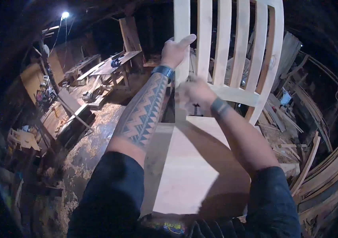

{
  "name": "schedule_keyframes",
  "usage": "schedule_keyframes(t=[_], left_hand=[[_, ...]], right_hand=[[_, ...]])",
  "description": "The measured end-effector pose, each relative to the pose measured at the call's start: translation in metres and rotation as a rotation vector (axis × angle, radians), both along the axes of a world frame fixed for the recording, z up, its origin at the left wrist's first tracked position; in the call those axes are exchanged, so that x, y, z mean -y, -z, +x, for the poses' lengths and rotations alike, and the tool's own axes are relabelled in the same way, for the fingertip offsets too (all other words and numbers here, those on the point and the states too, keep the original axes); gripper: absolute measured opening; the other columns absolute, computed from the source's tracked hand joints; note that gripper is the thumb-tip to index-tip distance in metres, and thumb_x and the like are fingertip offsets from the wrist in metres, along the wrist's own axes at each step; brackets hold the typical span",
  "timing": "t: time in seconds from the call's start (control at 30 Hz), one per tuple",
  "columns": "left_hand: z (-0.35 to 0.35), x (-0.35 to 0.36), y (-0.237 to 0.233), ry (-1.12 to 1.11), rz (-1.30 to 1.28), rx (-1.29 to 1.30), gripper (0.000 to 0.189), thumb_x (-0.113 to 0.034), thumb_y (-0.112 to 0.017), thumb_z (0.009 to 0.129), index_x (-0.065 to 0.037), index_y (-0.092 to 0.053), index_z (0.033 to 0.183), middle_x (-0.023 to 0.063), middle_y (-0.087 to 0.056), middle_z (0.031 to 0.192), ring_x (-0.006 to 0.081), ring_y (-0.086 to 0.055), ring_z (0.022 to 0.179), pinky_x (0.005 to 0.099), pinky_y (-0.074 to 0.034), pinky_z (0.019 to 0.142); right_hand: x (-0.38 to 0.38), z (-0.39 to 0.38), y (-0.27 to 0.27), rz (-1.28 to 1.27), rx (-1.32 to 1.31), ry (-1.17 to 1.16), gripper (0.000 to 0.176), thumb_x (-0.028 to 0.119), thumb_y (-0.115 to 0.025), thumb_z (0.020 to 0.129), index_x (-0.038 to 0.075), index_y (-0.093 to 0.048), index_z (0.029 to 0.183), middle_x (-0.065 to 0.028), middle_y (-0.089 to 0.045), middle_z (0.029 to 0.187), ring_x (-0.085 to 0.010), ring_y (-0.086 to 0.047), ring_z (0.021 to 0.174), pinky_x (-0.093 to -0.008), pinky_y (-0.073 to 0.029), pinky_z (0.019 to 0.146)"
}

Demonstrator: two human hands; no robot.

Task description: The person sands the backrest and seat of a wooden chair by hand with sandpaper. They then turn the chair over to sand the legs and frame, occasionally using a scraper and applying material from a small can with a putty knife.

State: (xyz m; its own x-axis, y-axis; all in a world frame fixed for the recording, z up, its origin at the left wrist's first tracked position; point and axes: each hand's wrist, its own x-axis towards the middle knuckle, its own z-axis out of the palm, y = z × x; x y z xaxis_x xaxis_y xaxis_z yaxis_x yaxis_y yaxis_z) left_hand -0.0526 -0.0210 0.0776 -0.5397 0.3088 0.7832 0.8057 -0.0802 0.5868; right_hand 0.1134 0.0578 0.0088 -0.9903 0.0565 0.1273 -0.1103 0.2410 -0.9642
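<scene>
An unfinished pale wooden chair [192, 166] stands right in front of me, its slatted back [232, 43] rising at the top of the view. My left hand [175, 50] grips the leftmost upright of the back, thumb pointing up. My right hand [192, 95] is blurred, at the lower end of the slats near the bottom rail [236, 95]. Whether it holds anything is not clear. Both forearms cross above the bare seat panel.
A dim woodshop surrounds me. Workbenches [105, 69] with tools stand at the back left, sawdust [85, 142] covers the floor, a small wooden piece [24, 139] sits far left, and stacked planks and curved strips [327, 170] fill the right side. A lamp [64, 15] glows overhead.
</scene>
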Motion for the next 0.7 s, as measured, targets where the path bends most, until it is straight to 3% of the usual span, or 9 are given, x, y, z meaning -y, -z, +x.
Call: schedule_keyframes(t=[0.1, 0.2, 0.27, 0.3, 0.33, 0.4, 0.53, 0.6, 0.7], left_hand=[[0.021, 0.004, -0.006, -0.033, 0.018, 0.161, 0.076, -0.07, -0.077, 0.078, 0.003, -0.078, 0.103, 0.0212, -0.078, 0.098, 0.0333, -0.075, 0.095, 0.0415, -0.056, 0.09], [0.021, 0.0, -0.003, -0.047, 0.109, 0.129, 0.078, -0.068, -0.077, 0.078, 0.003, -0.076, 0.112, 0.0214, -0.078, 0.099, 0.0331, -0.075, 0.097, 0.042, -0.055, 0.092], [0.013, -0.001, 0.002, -0.119, -0.011, 0.141, 0.08, -0.068, -0.075, 0.08, 0.003, -0.074, 0.115, 0.0215, -0.078, 0.096, 0.0321, -0.076, 0.092, 0.0433, -0.057, 0.085], [0.014, 0.005, -0.002, -0.155, -0.104, 0.129, 0.08, -0.069, -0.074, 0.081, 0.004, -0.074, 0.114, 0.0214, -0.077, 0.095, 0.0316, -0.076, 0.091, 0.0433, -0.058, 0.083], [0.002, 0.002, -0.005, -0.147, -0.143, 0.117, 0.081, -0.07, -0.074, 0.081, 0.005, -0.074, 0.112, 0.0209, -0.077, 0.093, 0.0305, -0.076, 0.088, 0.0432, -0.058, 0.08], [-0.036, -0.01, -0.001, -0.099, -0.172, 0.101, 0.082, -0.071, -0.074, 0.081, 0.006, -0.075, 0.107, 0.0192, -0.077, 0.088, 0.028, -0.075, 0.081, 0.0431, -0.058, 0.075], [-0.014, -0.007, 0.003, -0.059, 0.099, 0.045, 0.077, -0.072, -0.076, 0.079, 0.003, -0.078, 0.097, 0.0168, -0.076, 0.086, 0.0232, -0.072, 0.08, 0.041, -0.056, 0.08], [-0.007, 0.0, -0.002, -0.01, 0.015, 0.054, 0.074, -0.068, -0.077, 0.081, 0.001, -0.076, 0.109, 0.0181, -0.076, 0.091, 0.0248, -0.074, 0.085, 0.0414, -0.056, 0.082], [-0.025, -0.007, 0.009, 0.014, 0.027, -0.169, 0.07, -0.059, -0.078, 0.083, -0.005, -0.07, 0.126, 0.0174, -0.075, 0.098, 0.0291, -0.075, 0.087, 0.0429, -0.057, 0.082]], right_hand=[[-0.002, -0.002, 0.026, 0.255, -0.11, 0.089, 0.082, 0.017, -0.07, 0.09, -0.008, -0.024, 0.153, -0.0234, -0.069, 0.11, -0.0269, -0.072, 0.089, -0.0386, -0.061, 0.073], [0.023, 0.032, 0.021, 0.323, -0.196, 0.09, 0.054, 0.026, -0.071, 0.094, -0.011, -0.052, 0.128, -0.017, -0.072, 0.094, -0.0248, -0.073, 0.076, -0.04, -0.061, 0.069], [0.011, 0.017, -0.011, 0.215, -0.136, 0.066, 0.05, 0.031, -0.072, 0.095, -0.012, -0.059, 0.117, -0.0158, -0.072, 0.089, -0.0274, -0.073, 0.076, -0.0413, -0.061, 0.072], [-0.018, -0.032, 0.01, 0.165, -0.141, 0.17, 0.057, 0.044, -0.069, 0.097, -0.011, -0.066, 0.113, -0.0168, -0.07, 0.081, -0.0306, -0.073, 0.072, -0.0418, -0.061, 0.071], [-0.008, -0.018, -0.006, 0.525, -0.111, 0.284, 0.056, 0.05, -0.062, 0.099, -0.005, -0.071, 0.105, -0.0235, -0.07, 0.08, -0.034, -0.074, 0.075, -0.046, -0.059, 0.073], [-0.012, -0.038, 0.029, 0.782, -0.529, 0.439, 0.048, 0.042, -0.053, 0.103, -0.002, -0.072, 0.103, -0.0304, -0.071, 0.094, -0.0418, -0.072, 0.087, -0.0527, -0.055, 0.083], [-0.012, 0.01, 0.031, 0.47, -0.555, 0.43, 0.036, 0.026, -0.053, 0.105, -0.001, -0.069, 0.121, -0.0281, -0.072, 0.106, -0.0425, -0.072, 0.092, -0.0504, -0.054, 0.086], [-0.015, 0.056, 0.03, 0.372, -0.533, 0.337, 0.035, 0.02, -0.053, 0.105, -0.001, -0.065, 0.131, -0.0266, -0.073, 0.108, -0.0407, -0.072, 0.093, -0.048, -0.056, 0.085], [-0.062, 0.127, 0.009, 0.743, -0.573, 0.332, 0.04, 0.009, -0.055, 0.101, 0.001, -0.059, 0.139, -0.0226, -0.073, 0.11, -0.0348, -0.073, 0.091, -0.0431, -0.057, 0.081]])
